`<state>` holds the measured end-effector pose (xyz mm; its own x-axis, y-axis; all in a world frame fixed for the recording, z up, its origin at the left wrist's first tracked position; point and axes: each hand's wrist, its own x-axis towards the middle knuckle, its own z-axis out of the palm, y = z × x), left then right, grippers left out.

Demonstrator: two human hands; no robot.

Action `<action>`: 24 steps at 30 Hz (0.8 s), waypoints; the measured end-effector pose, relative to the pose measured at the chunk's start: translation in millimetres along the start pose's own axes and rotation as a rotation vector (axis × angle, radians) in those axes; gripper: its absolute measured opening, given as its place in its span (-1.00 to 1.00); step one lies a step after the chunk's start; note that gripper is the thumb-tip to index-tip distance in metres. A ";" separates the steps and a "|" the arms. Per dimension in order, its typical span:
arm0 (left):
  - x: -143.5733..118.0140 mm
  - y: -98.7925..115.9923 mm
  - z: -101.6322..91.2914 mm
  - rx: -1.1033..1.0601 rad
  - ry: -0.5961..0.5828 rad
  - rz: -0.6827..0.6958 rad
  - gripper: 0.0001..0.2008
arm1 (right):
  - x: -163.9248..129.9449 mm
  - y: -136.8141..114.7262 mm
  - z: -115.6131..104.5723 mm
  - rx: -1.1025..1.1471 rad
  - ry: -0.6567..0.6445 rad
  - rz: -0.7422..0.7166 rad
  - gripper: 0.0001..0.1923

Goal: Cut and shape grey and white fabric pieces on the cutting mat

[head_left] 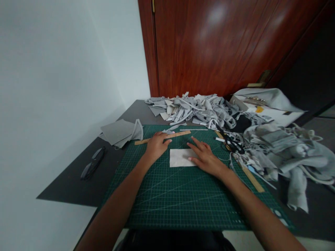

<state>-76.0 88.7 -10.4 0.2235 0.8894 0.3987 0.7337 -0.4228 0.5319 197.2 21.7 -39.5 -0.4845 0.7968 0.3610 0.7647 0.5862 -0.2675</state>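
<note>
My left hand [156,145] lies over a wooden ruler [184,133], with the fingers on its far side and the thumb on its near side. The ruler rests slightly slanted on a green cutting mat [167,198]. Just below it, a small white rectangular piece of fabric [179,158] lies flat on the mat. My right hand [205,157] is open, its fingers spread and resting on the fabric's right part, which it covers. Narrow grey fabric strips [173,128] lie close beyond my left fingers.
A large heap of grey scraps [195,108] spans the back, with another pile [290,150] at the right. Black-handled scissors [230,141] and a second wooden ruler [252,178] lie right. Stacked grey fabric [119,131] and eyeglasses [92,164] are left. A white box [272,113] stands back right.
</note>
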 end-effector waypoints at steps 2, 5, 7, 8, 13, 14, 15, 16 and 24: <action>0.3 1.8 -1.8 0.220 0.046 0.048 -0.75 | -1.4 -16.5 1.6 -0.045 -0.092 -0.050 -0.30; 1.1 -2.2 -2.7 0.429 0.045 0.046 -0.63 | -0.8 -37.9 7.8 -0.049 -0.235 -0.048 -0.27; 2.1 -8.8 -3.0 0.480 0.001 0.025 -0.60 | 0.6 -46.1 10.8 -0.050 -0.288 -0.029 -0.26; 2.9 -12.7 -3.1 0.482 -0.030 0.007 -0.61 | 1.3 -48.2 11.5 -0.046 -0.301 -0.021 -0.25; 8.6 -30.3 -3.7 0.441 -0.128 -0.060 -0.78 | 1.8 -44.5 13.2 0.044 -0.236 -0.017 -0.21; 10.0 -32.9 -3.6 0.431 -0.124 -0.062 -0.79 | 2.0 -41.1 14.0 0.081 -0.189 -0.010 -0.23; 11.3 -35.2 -3.3 0.421 -0.116 -0.065 -0.81 | 2.4 -36.7 14.7 0.119 -0.124 0.009 -0.27; 12.6 -37.3 -2.8 0.410 -0.106 -0.070 -0.82 | 3.2 -31.2 15.4 0.154 -0.042 0.040 -0.31; 18.0 -47.0 0.5 0.311 -0.074 -0.085 -0.88 | 10.4 27.1 16.1 0.193 0.525 0.258 -0.55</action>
<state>-106.1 124.7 -28.6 0.1904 0.9344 0.3011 0.9101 -0.2830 0.3026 206.1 48.2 -57.4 0.0172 0.7666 0.6419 0.7152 0.4392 -0.5437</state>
